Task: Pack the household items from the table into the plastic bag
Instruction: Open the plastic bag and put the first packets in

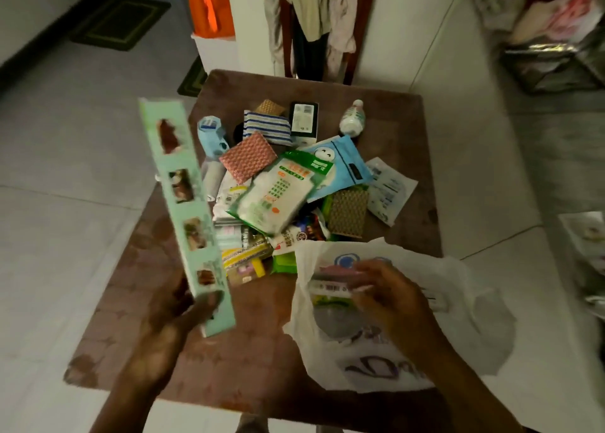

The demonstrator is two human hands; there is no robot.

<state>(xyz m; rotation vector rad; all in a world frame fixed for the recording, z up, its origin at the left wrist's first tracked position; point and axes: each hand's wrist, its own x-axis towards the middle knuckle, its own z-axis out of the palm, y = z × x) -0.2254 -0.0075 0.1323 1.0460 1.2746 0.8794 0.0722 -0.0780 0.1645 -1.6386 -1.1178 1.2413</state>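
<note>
Head view. A long, flat, pale-green carton (185, 210) of smooth card, printed with a column of four small brownish pictures, is held above the left edge of the table (140, 318). Its long axis runs from the near end, at the left hand (170, 331), up and slightly leftward to the far end — roughly away from the person, the printed face turned toward the camera. The left hand grips the near end, thumb curled over the front face, the other fingers hidden behind the card.

The right hand (389, 301) rests on the thin, crinkled white plastic bag (458, 321) at the near right corner of the table; its fingers are bent and pinch the bag's film at the mouth. Flat packets show dimly through the translucent plastic.

The table is square with a worn, mottled reddish-brown top. A loose heap covers its centre: a green-and-white soft pack (278, 193), a light-blue resealable pouch (337, 167), a pink waffle-textured scouring pad (247, 159) and a tan one (348, 213), a blue-striped cloth (266, 128), a black box (304, 120), and a small clear plastic bottle (352, 118) at the far side.

The floor is pale glossy tile. Beyond the table stands a dark wooden chair (286, 39) draped with garments; an orange bag (211, 7) lies farther left.
</note>
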